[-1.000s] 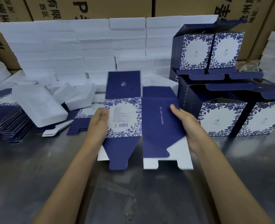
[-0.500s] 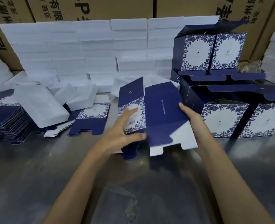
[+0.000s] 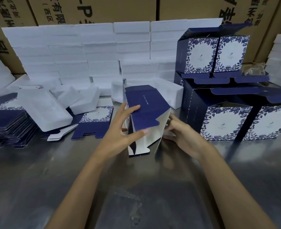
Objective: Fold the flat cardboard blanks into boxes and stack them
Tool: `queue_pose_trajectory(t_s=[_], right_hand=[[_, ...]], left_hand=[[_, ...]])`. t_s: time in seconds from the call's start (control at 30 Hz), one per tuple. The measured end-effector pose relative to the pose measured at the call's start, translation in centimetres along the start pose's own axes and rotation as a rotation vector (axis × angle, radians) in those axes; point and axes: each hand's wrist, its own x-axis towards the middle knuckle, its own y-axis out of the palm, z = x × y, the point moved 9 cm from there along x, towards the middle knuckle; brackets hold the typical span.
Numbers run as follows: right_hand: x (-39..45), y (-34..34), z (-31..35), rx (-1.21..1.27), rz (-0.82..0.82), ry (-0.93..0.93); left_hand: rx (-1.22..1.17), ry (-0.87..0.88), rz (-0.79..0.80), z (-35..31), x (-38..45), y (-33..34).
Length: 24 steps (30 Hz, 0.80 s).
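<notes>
Left hand [image 3: 120,133]: our thumb and fingers clamp the half-opened blank [image 3: 146,113].
Right hand [image 3: 181,136]: our curled fingers pinch its white flap.

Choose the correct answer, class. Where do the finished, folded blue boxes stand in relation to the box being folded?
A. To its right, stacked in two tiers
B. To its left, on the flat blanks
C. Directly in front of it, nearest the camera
A: the folded boxes are stacked in two tiers to the right of the box being folded; the stack of flat blanks lies to the left.
</notes>
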Motion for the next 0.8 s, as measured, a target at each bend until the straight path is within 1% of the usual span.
queue_pose_trajectory(t_s=[0.07,0.13,0.17,0.27,0.33,0.4,0.5,0.67,0.73,0.8], right_hand=[[0.0,0.1,-0.2,-0.037,0.021,0.005],[0.1,0.1,-0.5,-0.117,-0.006,0.015],[0.1,0.0,-0.6,-0.162,-0.055,0.023],[0.3,-0.6,-0.6,-0.271,-0.285,-0.002],[0.2,-0.8,-0.4,-0.388,-0.427,-0.044],[0.0,-0.5,-0.2,-0.515,-0.485,-0.073],[-0.1,-0.1,0.4,-0.631,-0.461,-0.09],[-0.2,-1.2,-0.3,-0.931,-0.358,0.079],[-0.1,-1.1,-1.1,-0.935,-0.312,0.099],[0.1,-0.8,-1.2,-0.914,-0.301,0.066]], left_hand=[[-0.019,-0.001,-0.09,-0.3,-0.1,-0.8],[-0.044,-0.006,-0.186,-0.6,-0.2,-1.6],[-0.063,-0.009,-0.22,-0.7,-0.4,-1.9],[-0.118,-0.02,-0.269,-0.8,-0.5,-2.1],[-0.094,0.008,-0.297,-0.9,-0.4,-2.3],[-0.045,0.066,-0.32,-1.2,-0.3,-2.6],[0.034,0.119,-0.322,-1.7,-0.5,-2.9],[0.019,0.122,-0.32,-1.7,-0.5,-3.1],[0.015,0.12,-0.314,-1.7,-0.5,-3.1],[0.015,0.12,-0.31,-1.7,-0.5,-3.1]])
